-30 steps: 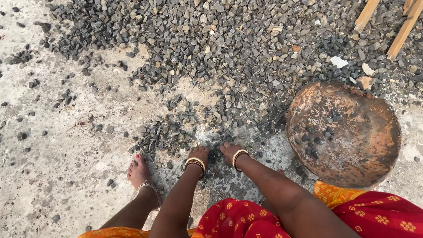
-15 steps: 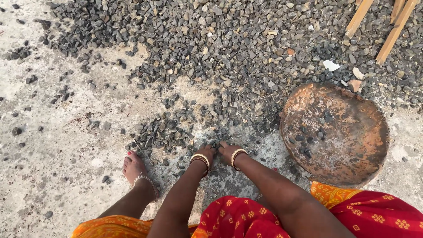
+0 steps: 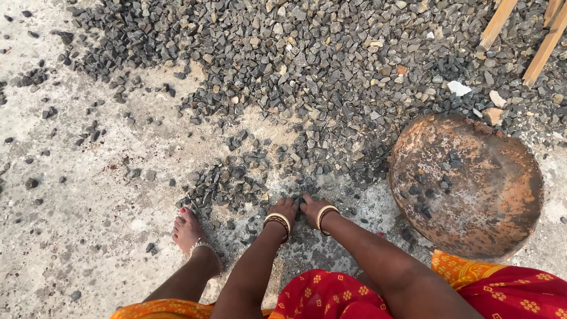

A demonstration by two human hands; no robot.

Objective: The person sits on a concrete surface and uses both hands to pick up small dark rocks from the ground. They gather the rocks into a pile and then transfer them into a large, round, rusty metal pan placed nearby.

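Hands (image 3: 300,210) have drawn gravel (image 3: 236,183) nearer.

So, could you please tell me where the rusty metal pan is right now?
In the head view the rusty metal pan sits on the concrete ground at the right, at the edge of the gravel pile, just right of the right hand.

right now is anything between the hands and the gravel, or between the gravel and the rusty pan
Nothing visible. Both hands, left and right, rest on the gravel. The pan lies to the right, with only scattered stones and bare ground between.
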